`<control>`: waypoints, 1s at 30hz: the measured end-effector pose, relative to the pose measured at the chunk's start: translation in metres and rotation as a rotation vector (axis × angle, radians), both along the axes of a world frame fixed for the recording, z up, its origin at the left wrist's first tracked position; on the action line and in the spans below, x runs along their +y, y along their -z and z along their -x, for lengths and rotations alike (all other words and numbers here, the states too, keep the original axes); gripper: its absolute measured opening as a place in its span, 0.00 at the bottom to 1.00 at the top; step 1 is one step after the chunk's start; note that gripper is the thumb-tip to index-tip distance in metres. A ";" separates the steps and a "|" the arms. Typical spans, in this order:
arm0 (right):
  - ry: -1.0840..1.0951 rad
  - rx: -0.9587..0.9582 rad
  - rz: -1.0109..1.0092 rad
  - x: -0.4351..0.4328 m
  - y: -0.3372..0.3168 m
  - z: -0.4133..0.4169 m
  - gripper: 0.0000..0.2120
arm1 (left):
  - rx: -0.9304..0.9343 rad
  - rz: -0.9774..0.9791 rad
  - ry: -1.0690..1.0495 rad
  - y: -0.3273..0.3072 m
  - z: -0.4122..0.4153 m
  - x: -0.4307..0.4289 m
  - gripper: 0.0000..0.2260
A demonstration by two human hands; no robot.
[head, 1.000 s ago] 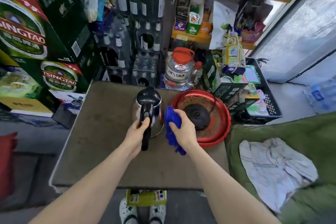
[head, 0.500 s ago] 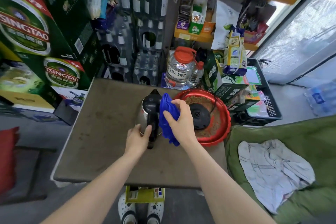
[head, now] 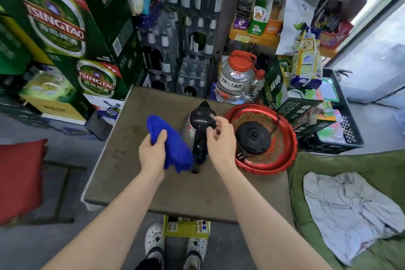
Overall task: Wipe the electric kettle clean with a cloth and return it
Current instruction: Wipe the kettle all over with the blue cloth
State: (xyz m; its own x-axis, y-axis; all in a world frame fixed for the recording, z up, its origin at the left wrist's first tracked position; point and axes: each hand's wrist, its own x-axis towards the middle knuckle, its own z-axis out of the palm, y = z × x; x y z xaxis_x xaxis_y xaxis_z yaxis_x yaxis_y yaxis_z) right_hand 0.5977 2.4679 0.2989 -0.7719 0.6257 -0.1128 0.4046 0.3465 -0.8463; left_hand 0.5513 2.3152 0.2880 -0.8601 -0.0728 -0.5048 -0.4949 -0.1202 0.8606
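A steel electric kettle [head: 201,117] with a black lid and black handle stands on the brown table [head: 131,151]. My left hand [head: 152,153] grips a blue cloth [head: 173,144], which lies against the kettle's left side. My right hand [head: 221,140] is on the kettle's right, thumb and fingers curled round the top of the handle at the lid's edge. The kettle's black power base [head: 254,138] sits in a red round tray [head: 263,165] just to the right, its cord trailing over the rim.
Green beer boxes [head: 54,24] and bottle packs stand behind the table. A big water jug [head: 234,76], cartons and a black crate [head: 348,133] crowd the back right. A green seat with a white cloth [head: 350,210] is at right, a red cushion [head: 19,177] at left.
The cloth has passed from my right hand to my left and moved to the kettle's left side. My left hand let go of the handle; my right hand now holds it near the lid.
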 end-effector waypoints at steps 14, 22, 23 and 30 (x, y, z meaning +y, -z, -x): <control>0.000 -0.093 -0.010 0.004 0.060 0.035 0.47 | 0.374 0.358 0.497 0.142 0.057 0.036 0.23; 0.013 -0.105 -0.026 0.003 0.060 0.036 0.47 | 0.368 0.242 0.469 0.122 0.024 0.034 0.22; 0.012 -0.108 -0.029 0.003 0.059 0.036 0.47 | 0.410 0.249 0.478 0.113 0.022 0.034 0.21; 0.010 -0.131 -0.035 0.002 0.055 0.036 0.47 | 0.355 0.290 0.521 0.115 0.075 0.044 0.20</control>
State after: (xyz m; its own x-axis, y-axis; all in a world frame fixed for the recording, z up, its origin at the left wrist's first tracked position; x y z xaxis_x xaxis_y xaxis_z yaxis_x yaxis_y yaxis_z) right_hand 0.5613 2.4698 0.2435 -0.7460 0.6382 -0.1901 0.5141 0.3705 -0.7736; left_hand 0.4764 2.3589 0.1733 -0.9290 0.3054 -0.2088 -0.1081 0.3156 0.9427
